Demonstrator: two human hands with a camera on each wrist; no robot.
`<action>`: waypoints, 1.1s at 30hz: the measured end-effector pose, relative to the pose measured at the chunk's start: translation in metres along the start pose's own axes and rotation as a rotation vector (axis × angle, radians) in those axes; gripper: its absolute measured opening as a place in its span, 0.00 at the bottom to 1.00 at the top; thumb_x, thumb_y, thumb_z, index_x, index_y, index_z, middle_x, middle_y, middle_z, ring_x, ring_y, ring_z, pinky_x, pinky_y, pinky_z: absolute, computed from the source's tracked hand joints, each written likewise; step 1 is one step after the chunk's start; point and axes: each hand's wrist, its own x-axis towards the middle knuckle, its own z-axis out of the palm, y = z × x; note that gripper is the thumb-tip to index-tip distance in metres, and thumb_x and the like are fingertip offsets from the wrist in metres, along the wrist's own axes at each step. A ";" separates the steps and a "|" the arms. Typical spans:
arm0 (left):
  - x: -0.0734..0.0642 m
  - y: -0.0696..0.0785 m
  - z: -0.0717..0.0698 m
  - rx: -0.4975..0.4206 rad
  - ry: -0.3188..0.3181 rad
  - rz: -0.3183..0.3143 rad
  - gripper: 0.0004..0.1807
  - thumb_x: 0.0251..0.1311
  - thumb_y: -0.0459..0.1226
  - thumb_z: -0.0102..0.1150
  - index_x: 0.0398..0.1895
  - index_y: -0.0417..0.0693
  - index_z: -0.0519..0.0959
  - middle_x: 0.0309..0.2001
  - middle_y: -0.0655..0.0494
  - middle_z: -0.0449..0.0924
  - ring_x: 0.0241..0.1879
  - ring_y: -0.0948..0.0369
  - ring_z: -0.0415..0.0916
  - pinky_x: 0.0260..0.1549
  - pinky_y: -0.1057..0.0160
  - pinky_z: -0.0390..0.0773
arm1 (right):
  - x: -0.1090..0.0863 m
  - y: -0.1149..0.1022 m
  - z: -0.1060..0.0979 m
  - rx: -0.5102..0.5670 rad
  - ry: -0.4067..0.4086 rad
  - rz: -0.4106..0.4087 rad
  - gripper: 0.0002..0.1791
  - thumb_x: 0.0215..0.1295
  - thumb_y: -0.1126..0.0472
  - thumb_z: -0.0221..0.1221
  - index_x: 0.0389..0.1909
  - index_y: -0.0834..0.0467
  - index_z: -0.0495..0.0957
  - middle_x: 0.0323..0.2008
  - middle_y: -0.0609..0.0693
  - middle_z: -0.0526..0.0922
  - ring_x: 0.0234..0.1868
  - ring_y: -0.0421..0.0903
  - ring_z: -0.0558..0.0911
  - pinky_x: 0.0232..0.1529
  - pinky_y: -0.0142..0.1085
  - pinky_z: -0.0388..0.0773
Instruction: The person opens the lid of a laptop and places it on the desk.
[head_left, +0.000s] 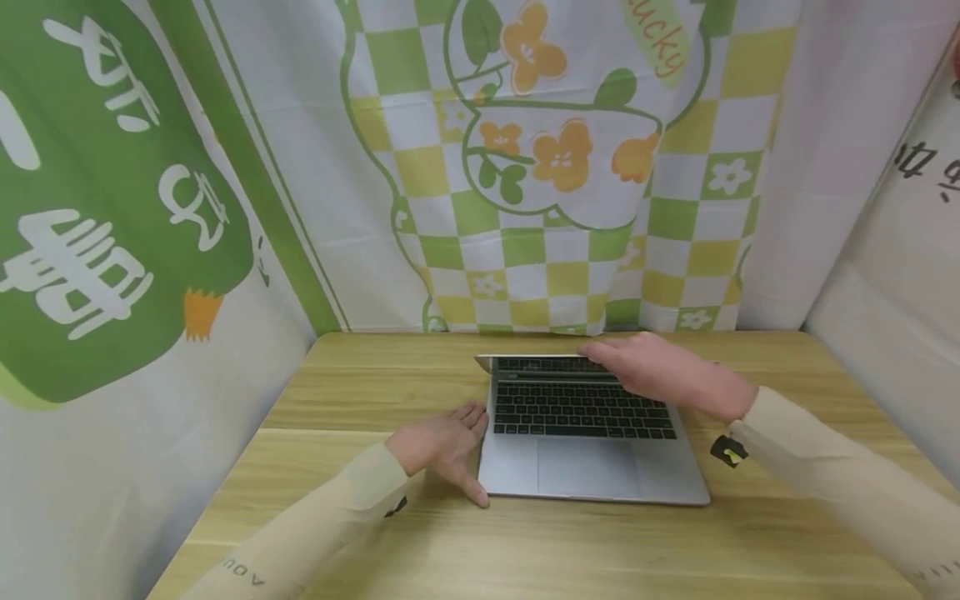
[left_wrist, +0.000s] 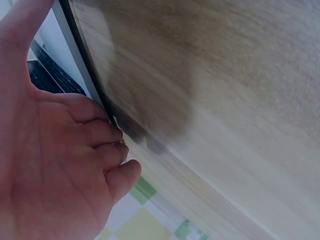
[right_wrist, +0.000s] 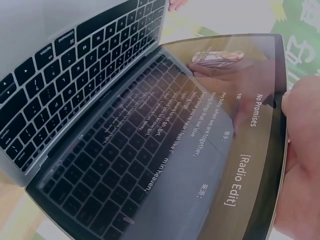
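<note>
A silver laptop (head_left: 517,467) lies on the wooden table, its lid (right_wrist: 250,190) tilted partway over the black keyboard (head_left: 585,408). My right hand (head_left: 667,377) holds the lid's top edge near its right part. In the right wrist view, white lyrics and reflected keys show on the dark screen (right_wrist: 195,135), with my fingers at its rim. Against the laptop's left side rests my left hand (head_left: 442,446), fingers extended along that edge and thumb spread toward the front corner. The left wrist view shows its palm and fingertips by the laptop's thin edge (left_wrist: 82,55).
The wooden table (head_left: 360,483) extends around the laptop. Behind it hangs a checked green and yellow curtain (head_left: 525,250). Fabric walls stand at both sides, the left one with a large green printed shape (head_left: 112,192). Dark wrist devices (head_left: 727,451) sit at my sleeves.
</note>
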 end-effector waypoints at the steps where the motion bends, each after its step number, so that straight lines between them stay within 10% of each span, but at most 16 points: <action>1: 0.000 0.000 0.000 0.003 0.002 0.001 0.73 0.37 0.79 0.55 0.78 0.40 0.47 0.79 0.44 0.40 0.79 0.51 0.40 0.77 0.57 0.48 | 0.001 0.001 0.000 0.002 -0.001 0.002 0.24 0.59 0.78 0.58 0.57 0.61 0.74 0.46 0.54 0.87 0.29 0.46 0.85 0.35 0.36 0.86; 8: 0.000 0.002 0.001 0.006 0.015 0.014 0.73 0.37 0.80 0.55 0.78 0.41 0.47 0.79 0.44 0.38 0.79 0.50 0.38 0.77 0.55 0.48 | 0.004 0.008 -0.002 0.060 0.002 0.014 0.19 0.64 0.74 0.57 0.55 0.61 0.76 0.49 0.56 0.87 0.39 0.50 0.88 0.41 0.39 0.86; 33: 0.005 0.001 0.001 0.061 0.006 -0.007 0.77 0.31 0.81 0.56 0.78 0.41 0.46 0.79 0.44 0.38 0.79 0.51 0.38 0.77 0.55 0.48 | 0.022 0.032 -0.008 0.199 -0.008 0.085 0.13 0.71 0.66 0.55 0.53 0.60 0.81 0.37 0.54 0.88 0.15 0.30 0.67 0.23 0.29 0.73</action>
